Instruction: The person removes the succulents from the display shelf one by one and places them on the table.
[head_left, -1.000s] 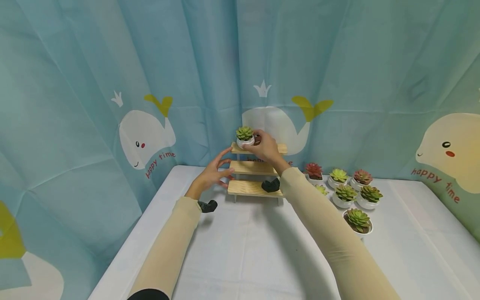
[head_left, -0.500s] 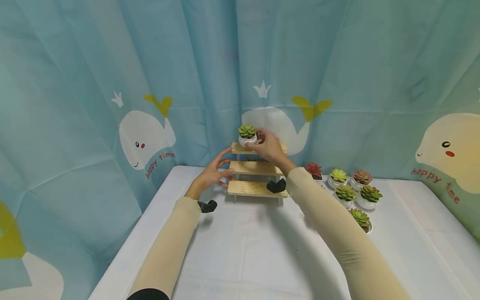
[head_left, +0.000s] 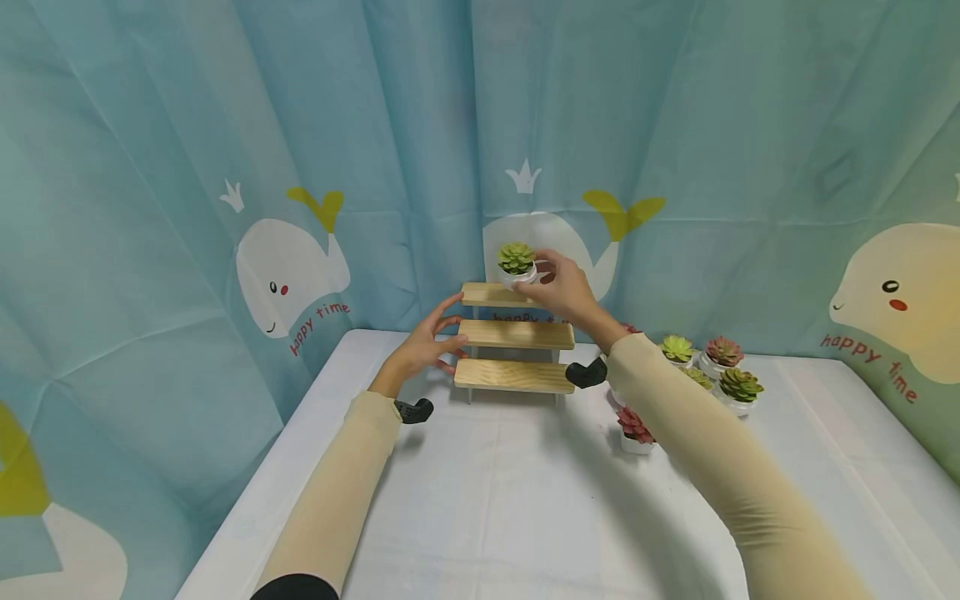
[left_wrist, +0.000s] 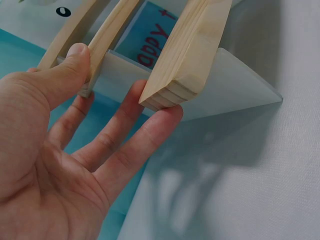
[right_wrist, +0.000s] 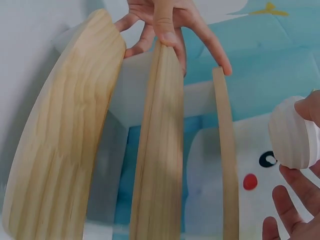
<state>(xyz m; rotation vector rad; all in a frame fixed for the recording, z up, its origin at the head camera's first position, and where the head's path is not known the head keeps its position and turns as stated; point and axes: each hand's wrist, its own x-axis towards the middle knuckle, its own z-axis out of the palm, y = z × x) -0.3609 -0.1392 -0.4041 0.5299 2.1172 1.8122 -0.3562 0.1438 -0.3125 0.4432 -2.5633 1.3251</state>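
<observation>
A small green succulent [head_left: 517, 258] in a white ribbed pot [right_wrist: 295, 132] is held by my right hand [head_left: 562, 287], its thumb and fingers pinching the pot's side. In the head view it stands just over the top board of a three-tier wooden display stand [head_left: 516, 335]. The leaves are outside the right wrist view. At the stand's left end, my left hand [head_left: 429, 343] spreads its fingers along the board ends. The left wrist view shows the thumb [left_wrist: 75, 65] on the middle board and two fingertips touching the end of the bottom board [left_wrist: 185, 65].
Several potted succulents stand right of the stand, partly behind the right sleeve [head_left: 697, 442]: a red one [head_left: 634, 425], a pinkish one [head_left: 723, 352], and a dark green one [head_left: 741, 386]. A white cloth covers the table [head_left: 480, 500]. Close behind hangs a blue whale-print curtain [head_left: 420, 125].
My right hand has shifted right and slightly up with the potted succulent, from the top board's left end toward its middle. My left hand stays at the stand's left end.
</observation>
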